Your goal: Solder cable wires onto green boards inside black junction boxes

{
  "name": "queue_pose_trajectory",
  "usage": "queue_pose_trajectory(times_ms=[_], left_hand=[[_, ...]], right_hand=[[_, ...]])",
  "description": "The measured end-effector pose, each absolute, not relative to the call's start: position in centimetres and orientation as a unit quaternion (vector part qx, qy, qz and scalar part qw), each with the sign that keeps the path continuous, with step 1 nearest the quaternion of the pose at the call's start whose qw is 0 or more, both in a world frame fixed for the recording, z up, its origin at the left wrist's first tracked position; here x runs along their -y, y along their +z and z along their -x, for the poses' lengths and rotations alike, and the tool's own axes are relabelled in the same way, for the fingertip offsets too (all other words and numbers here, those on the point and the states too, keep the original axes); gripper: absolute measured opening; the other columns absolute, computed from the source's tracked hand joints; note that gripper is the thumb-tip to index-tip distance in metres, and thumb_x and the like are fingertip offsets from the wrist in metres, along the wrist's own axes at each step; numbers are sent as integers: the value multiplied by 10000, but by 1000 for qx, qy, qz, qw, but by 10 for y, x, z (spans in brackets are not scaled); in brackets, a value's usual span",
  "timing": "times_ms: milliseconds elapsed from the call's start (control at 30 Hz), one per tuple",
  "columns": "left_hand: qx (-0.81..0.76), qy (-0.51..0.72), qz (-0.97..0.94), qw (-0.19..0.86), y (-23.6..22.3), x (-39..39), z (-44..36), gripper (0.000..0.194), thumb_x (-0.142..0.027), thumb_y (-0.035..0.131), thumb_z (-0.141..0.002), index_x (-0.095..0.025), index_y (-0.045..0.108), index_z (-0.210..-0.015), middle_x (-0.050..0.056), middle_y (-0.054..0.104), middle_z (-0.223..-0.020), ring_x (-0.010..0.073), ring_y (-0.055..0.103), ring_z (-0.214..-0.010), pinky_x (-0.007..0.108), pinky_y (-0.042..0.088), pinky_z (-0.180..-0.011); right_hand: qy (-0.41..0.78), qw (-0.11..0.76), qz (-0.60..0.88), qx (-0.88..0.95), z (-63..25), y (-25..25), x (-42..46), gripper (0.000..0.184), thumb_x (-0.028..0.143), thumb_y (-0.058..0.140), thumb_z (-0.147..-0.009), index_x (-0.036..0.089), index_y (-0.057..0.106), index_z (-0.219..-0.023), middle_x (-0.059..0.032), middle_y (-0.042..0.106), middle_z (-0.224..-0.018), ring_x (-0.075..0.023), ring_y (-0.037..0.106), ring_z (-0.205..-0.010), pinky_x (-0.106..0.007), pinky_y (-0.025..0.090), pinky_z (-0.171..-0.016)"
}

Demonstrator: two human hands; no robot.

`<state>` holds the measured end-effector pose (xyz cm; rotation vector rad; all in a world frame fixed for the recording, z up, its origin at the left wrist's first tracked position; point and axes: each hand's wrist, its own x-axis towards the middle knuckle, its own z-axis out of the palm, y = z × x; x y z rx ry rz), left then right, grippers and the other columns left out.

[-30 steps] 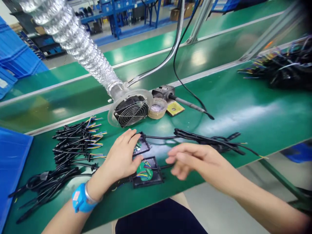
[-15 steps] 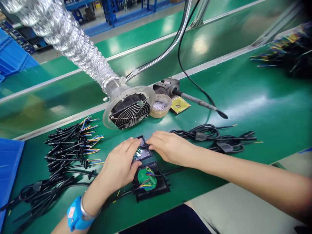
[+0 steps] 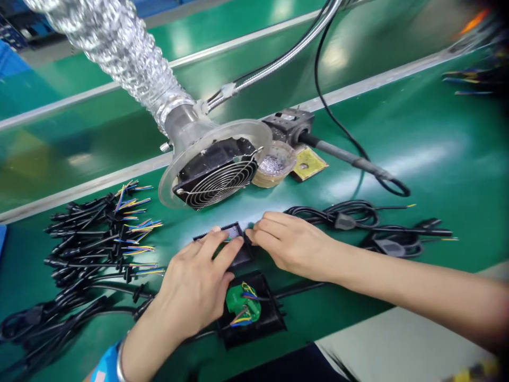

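My left hand (image 3: 199,276) curls over a small black plastic case (image 3: 242,257), its fingertips on and inside the case, covering much of it. At the right end of that case, my right hand (image 3: 292,241) has its fingers pinched together on a black cable (image 3: 250,236), which is mostly hidden by the hand. Just nearer to me lies a second open black case (image 3: 264,323). It holds a green circuit board (image 3: 242,305) with red, blue, yellow and brown wires, and cables leave it on both sides.
A fume extractor with a fan grille (image 3: 222,185) hangs behind the hands. Right of it are a solder-filled bowl (image 3: 274,164), a yellow sponge (image 3: 308,163) and a soldering iron (image 3: 345,156). Wired cables (image 3: 95,239) are piled left; coiled power cords (image 3: 345,217) lie right.
The view has shifted closer. My left hand's fingers have moved further over the upper case, spreading across its inside. My right hand stays pinched at its right end.
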<state>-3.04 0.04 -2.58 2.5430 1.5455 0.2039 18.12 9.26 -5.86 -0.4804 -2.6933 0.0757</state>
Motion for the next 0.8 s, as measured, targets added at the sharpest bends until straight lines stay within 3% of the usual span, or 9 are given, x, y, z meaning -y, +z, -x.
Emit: queue_pose_trajectory(times_ms=[300,500,700,800], left_hand=[[-528,57,-844,80,-30,-6,20,429,-233,502,-871,-130,602,-1275,145,607,-1291,338,524,-1237,495,531,-945],[-495,58,-867,20,-32,4,21,397,-182,459,-918,-91,583,-1284,140,608,-1334,296,554,-1237,482,468,-1046],[-501,35,-863,58,-41,7,22,495,-147,409,-926,-6,401,-1400,228,499,-1429,301,504,-1310,484,419,-1092],[-506,66,-847,150,-30,1,32,637,-177,421,-940,-20,161,-1500,188,541,-1403,269,485,-1323,471,405,-1105]], right_hand=[[-45,121,176,976,-173,-55,-81,209,65,446,-885,148,603,-775,-79,614,-717,-214,494,-673,-329,329,-615],[-17,118,196,973,-177,-56,-84,130,110,535,-876,161,612,-785,-51,596,-725,-196,465,-697,-331,284,-631],[15,98,210,973,-179,-57,-89,129,125,546,-890,171,641,-817,-43,597,-763,-189,464,-769,-323,287,-647],[11,96,218,971,-179,-53,-89,158,125,551,-891,165,645,-770,-45,600,-735,-191,478,-755,-327,308,-646]])
